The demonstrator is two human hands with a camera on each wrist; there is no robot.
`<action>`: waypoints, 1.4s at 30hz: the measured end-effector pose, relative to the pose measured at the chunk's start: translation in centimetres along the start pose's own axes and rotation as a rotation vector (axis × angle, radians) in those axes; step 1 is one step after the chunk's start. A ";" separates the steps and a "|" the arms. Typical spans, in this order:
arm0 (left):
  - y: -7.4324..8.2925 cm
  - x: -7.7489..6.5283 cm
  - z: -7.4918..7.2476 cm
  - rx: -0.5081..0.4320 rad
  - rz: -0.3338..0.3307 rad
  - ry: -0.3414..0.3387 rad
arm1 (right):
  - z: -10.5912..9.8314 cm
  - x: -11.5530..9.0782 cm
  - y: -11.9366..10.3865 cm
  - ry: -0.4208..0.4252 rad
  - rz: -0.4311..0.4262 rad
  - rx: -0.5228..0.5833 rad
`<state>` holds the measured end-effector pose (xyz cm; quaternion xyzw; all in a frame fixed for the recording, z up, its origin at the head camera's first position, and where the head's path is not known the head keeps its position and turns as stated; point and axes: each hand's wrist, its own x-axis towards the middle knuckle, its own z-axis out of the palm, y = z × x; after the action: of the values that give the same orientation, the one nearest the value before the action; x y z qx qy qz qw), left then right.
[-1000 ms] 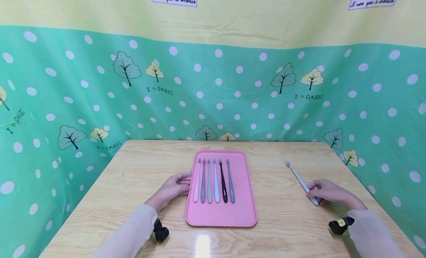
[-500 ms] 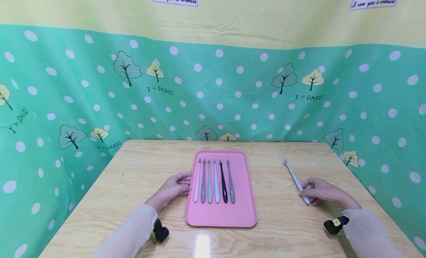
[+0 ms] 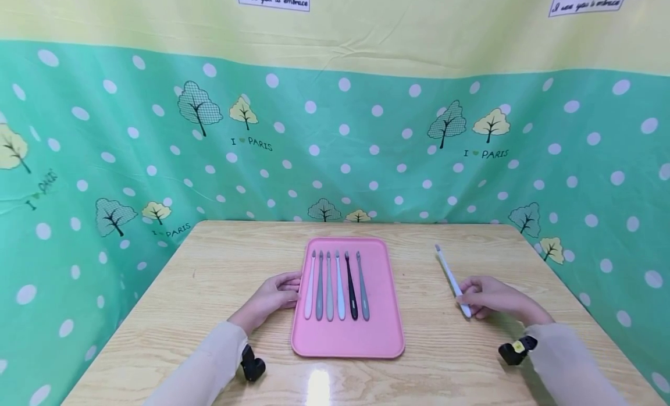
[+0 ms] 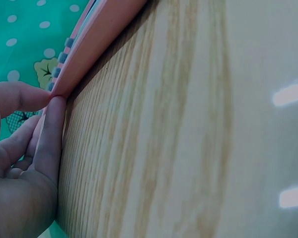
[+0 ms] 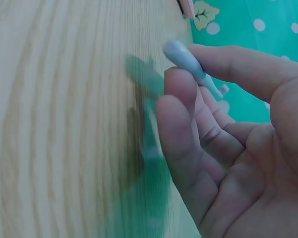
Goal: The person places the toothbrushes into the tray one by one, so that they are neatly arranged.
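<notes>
A pale bluish-white toothbrush (image 3: 448, 272) is pinched between the thumb and fingers of my right hand (image 3: 487, 295), near the end of its handle. Its head points away toward the back of the table. In the right wrist view the handle end (image 5: 181, 57) sticks out past the fingertips, above the wood. At the left side of the pink tray (image 3: 348, 342), my left hand (image 3: 272, 298) grips the rim; the left wrist view has thumb and finger meeting at the tray's edge (image 4: 97, 44). Several toothbrushes lie side by side in the tray, among them a black one (image 3: 351, 287).
The light wooden table (image 3: 434, 365) carries the tray near its middle. Behind it and along the sides hangs a green and yellow curtain (image 3: 345, 138) with dots and trees. Each wrist wears a small black camera (image 3: 253, 364).
My right hand has moved left toward the tray, carrying the toothbrush with it. My left hand and the tray have stayed where they were.
</notes>
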<state>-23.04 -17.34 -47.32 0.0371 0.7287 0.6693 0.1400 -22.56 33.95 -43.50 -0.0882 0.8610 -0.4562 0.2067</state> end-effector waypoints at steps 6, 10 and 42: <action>0.2 -0.1 0.0 0.010 -0.003 0.001 | 0.8 0.6 -0.7 -0.026 -0.029 0.017; 0.3 -0.2 0.1 0.007 -0.003 0.003 | 1.4 1.1 -1.1 -0.032 -0.030 0.030; 0.2 0.0 0.0 0.008 -0.007 0.018 | 5.9 3.4 -4.7 -0.091 -0.076 0.179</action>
<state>-23.05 -17.27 -47.15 0.0292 0.7327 0.6663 0.1358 -23.20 25.70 -43.55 -0.1224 0.8024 -0.5345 0.2354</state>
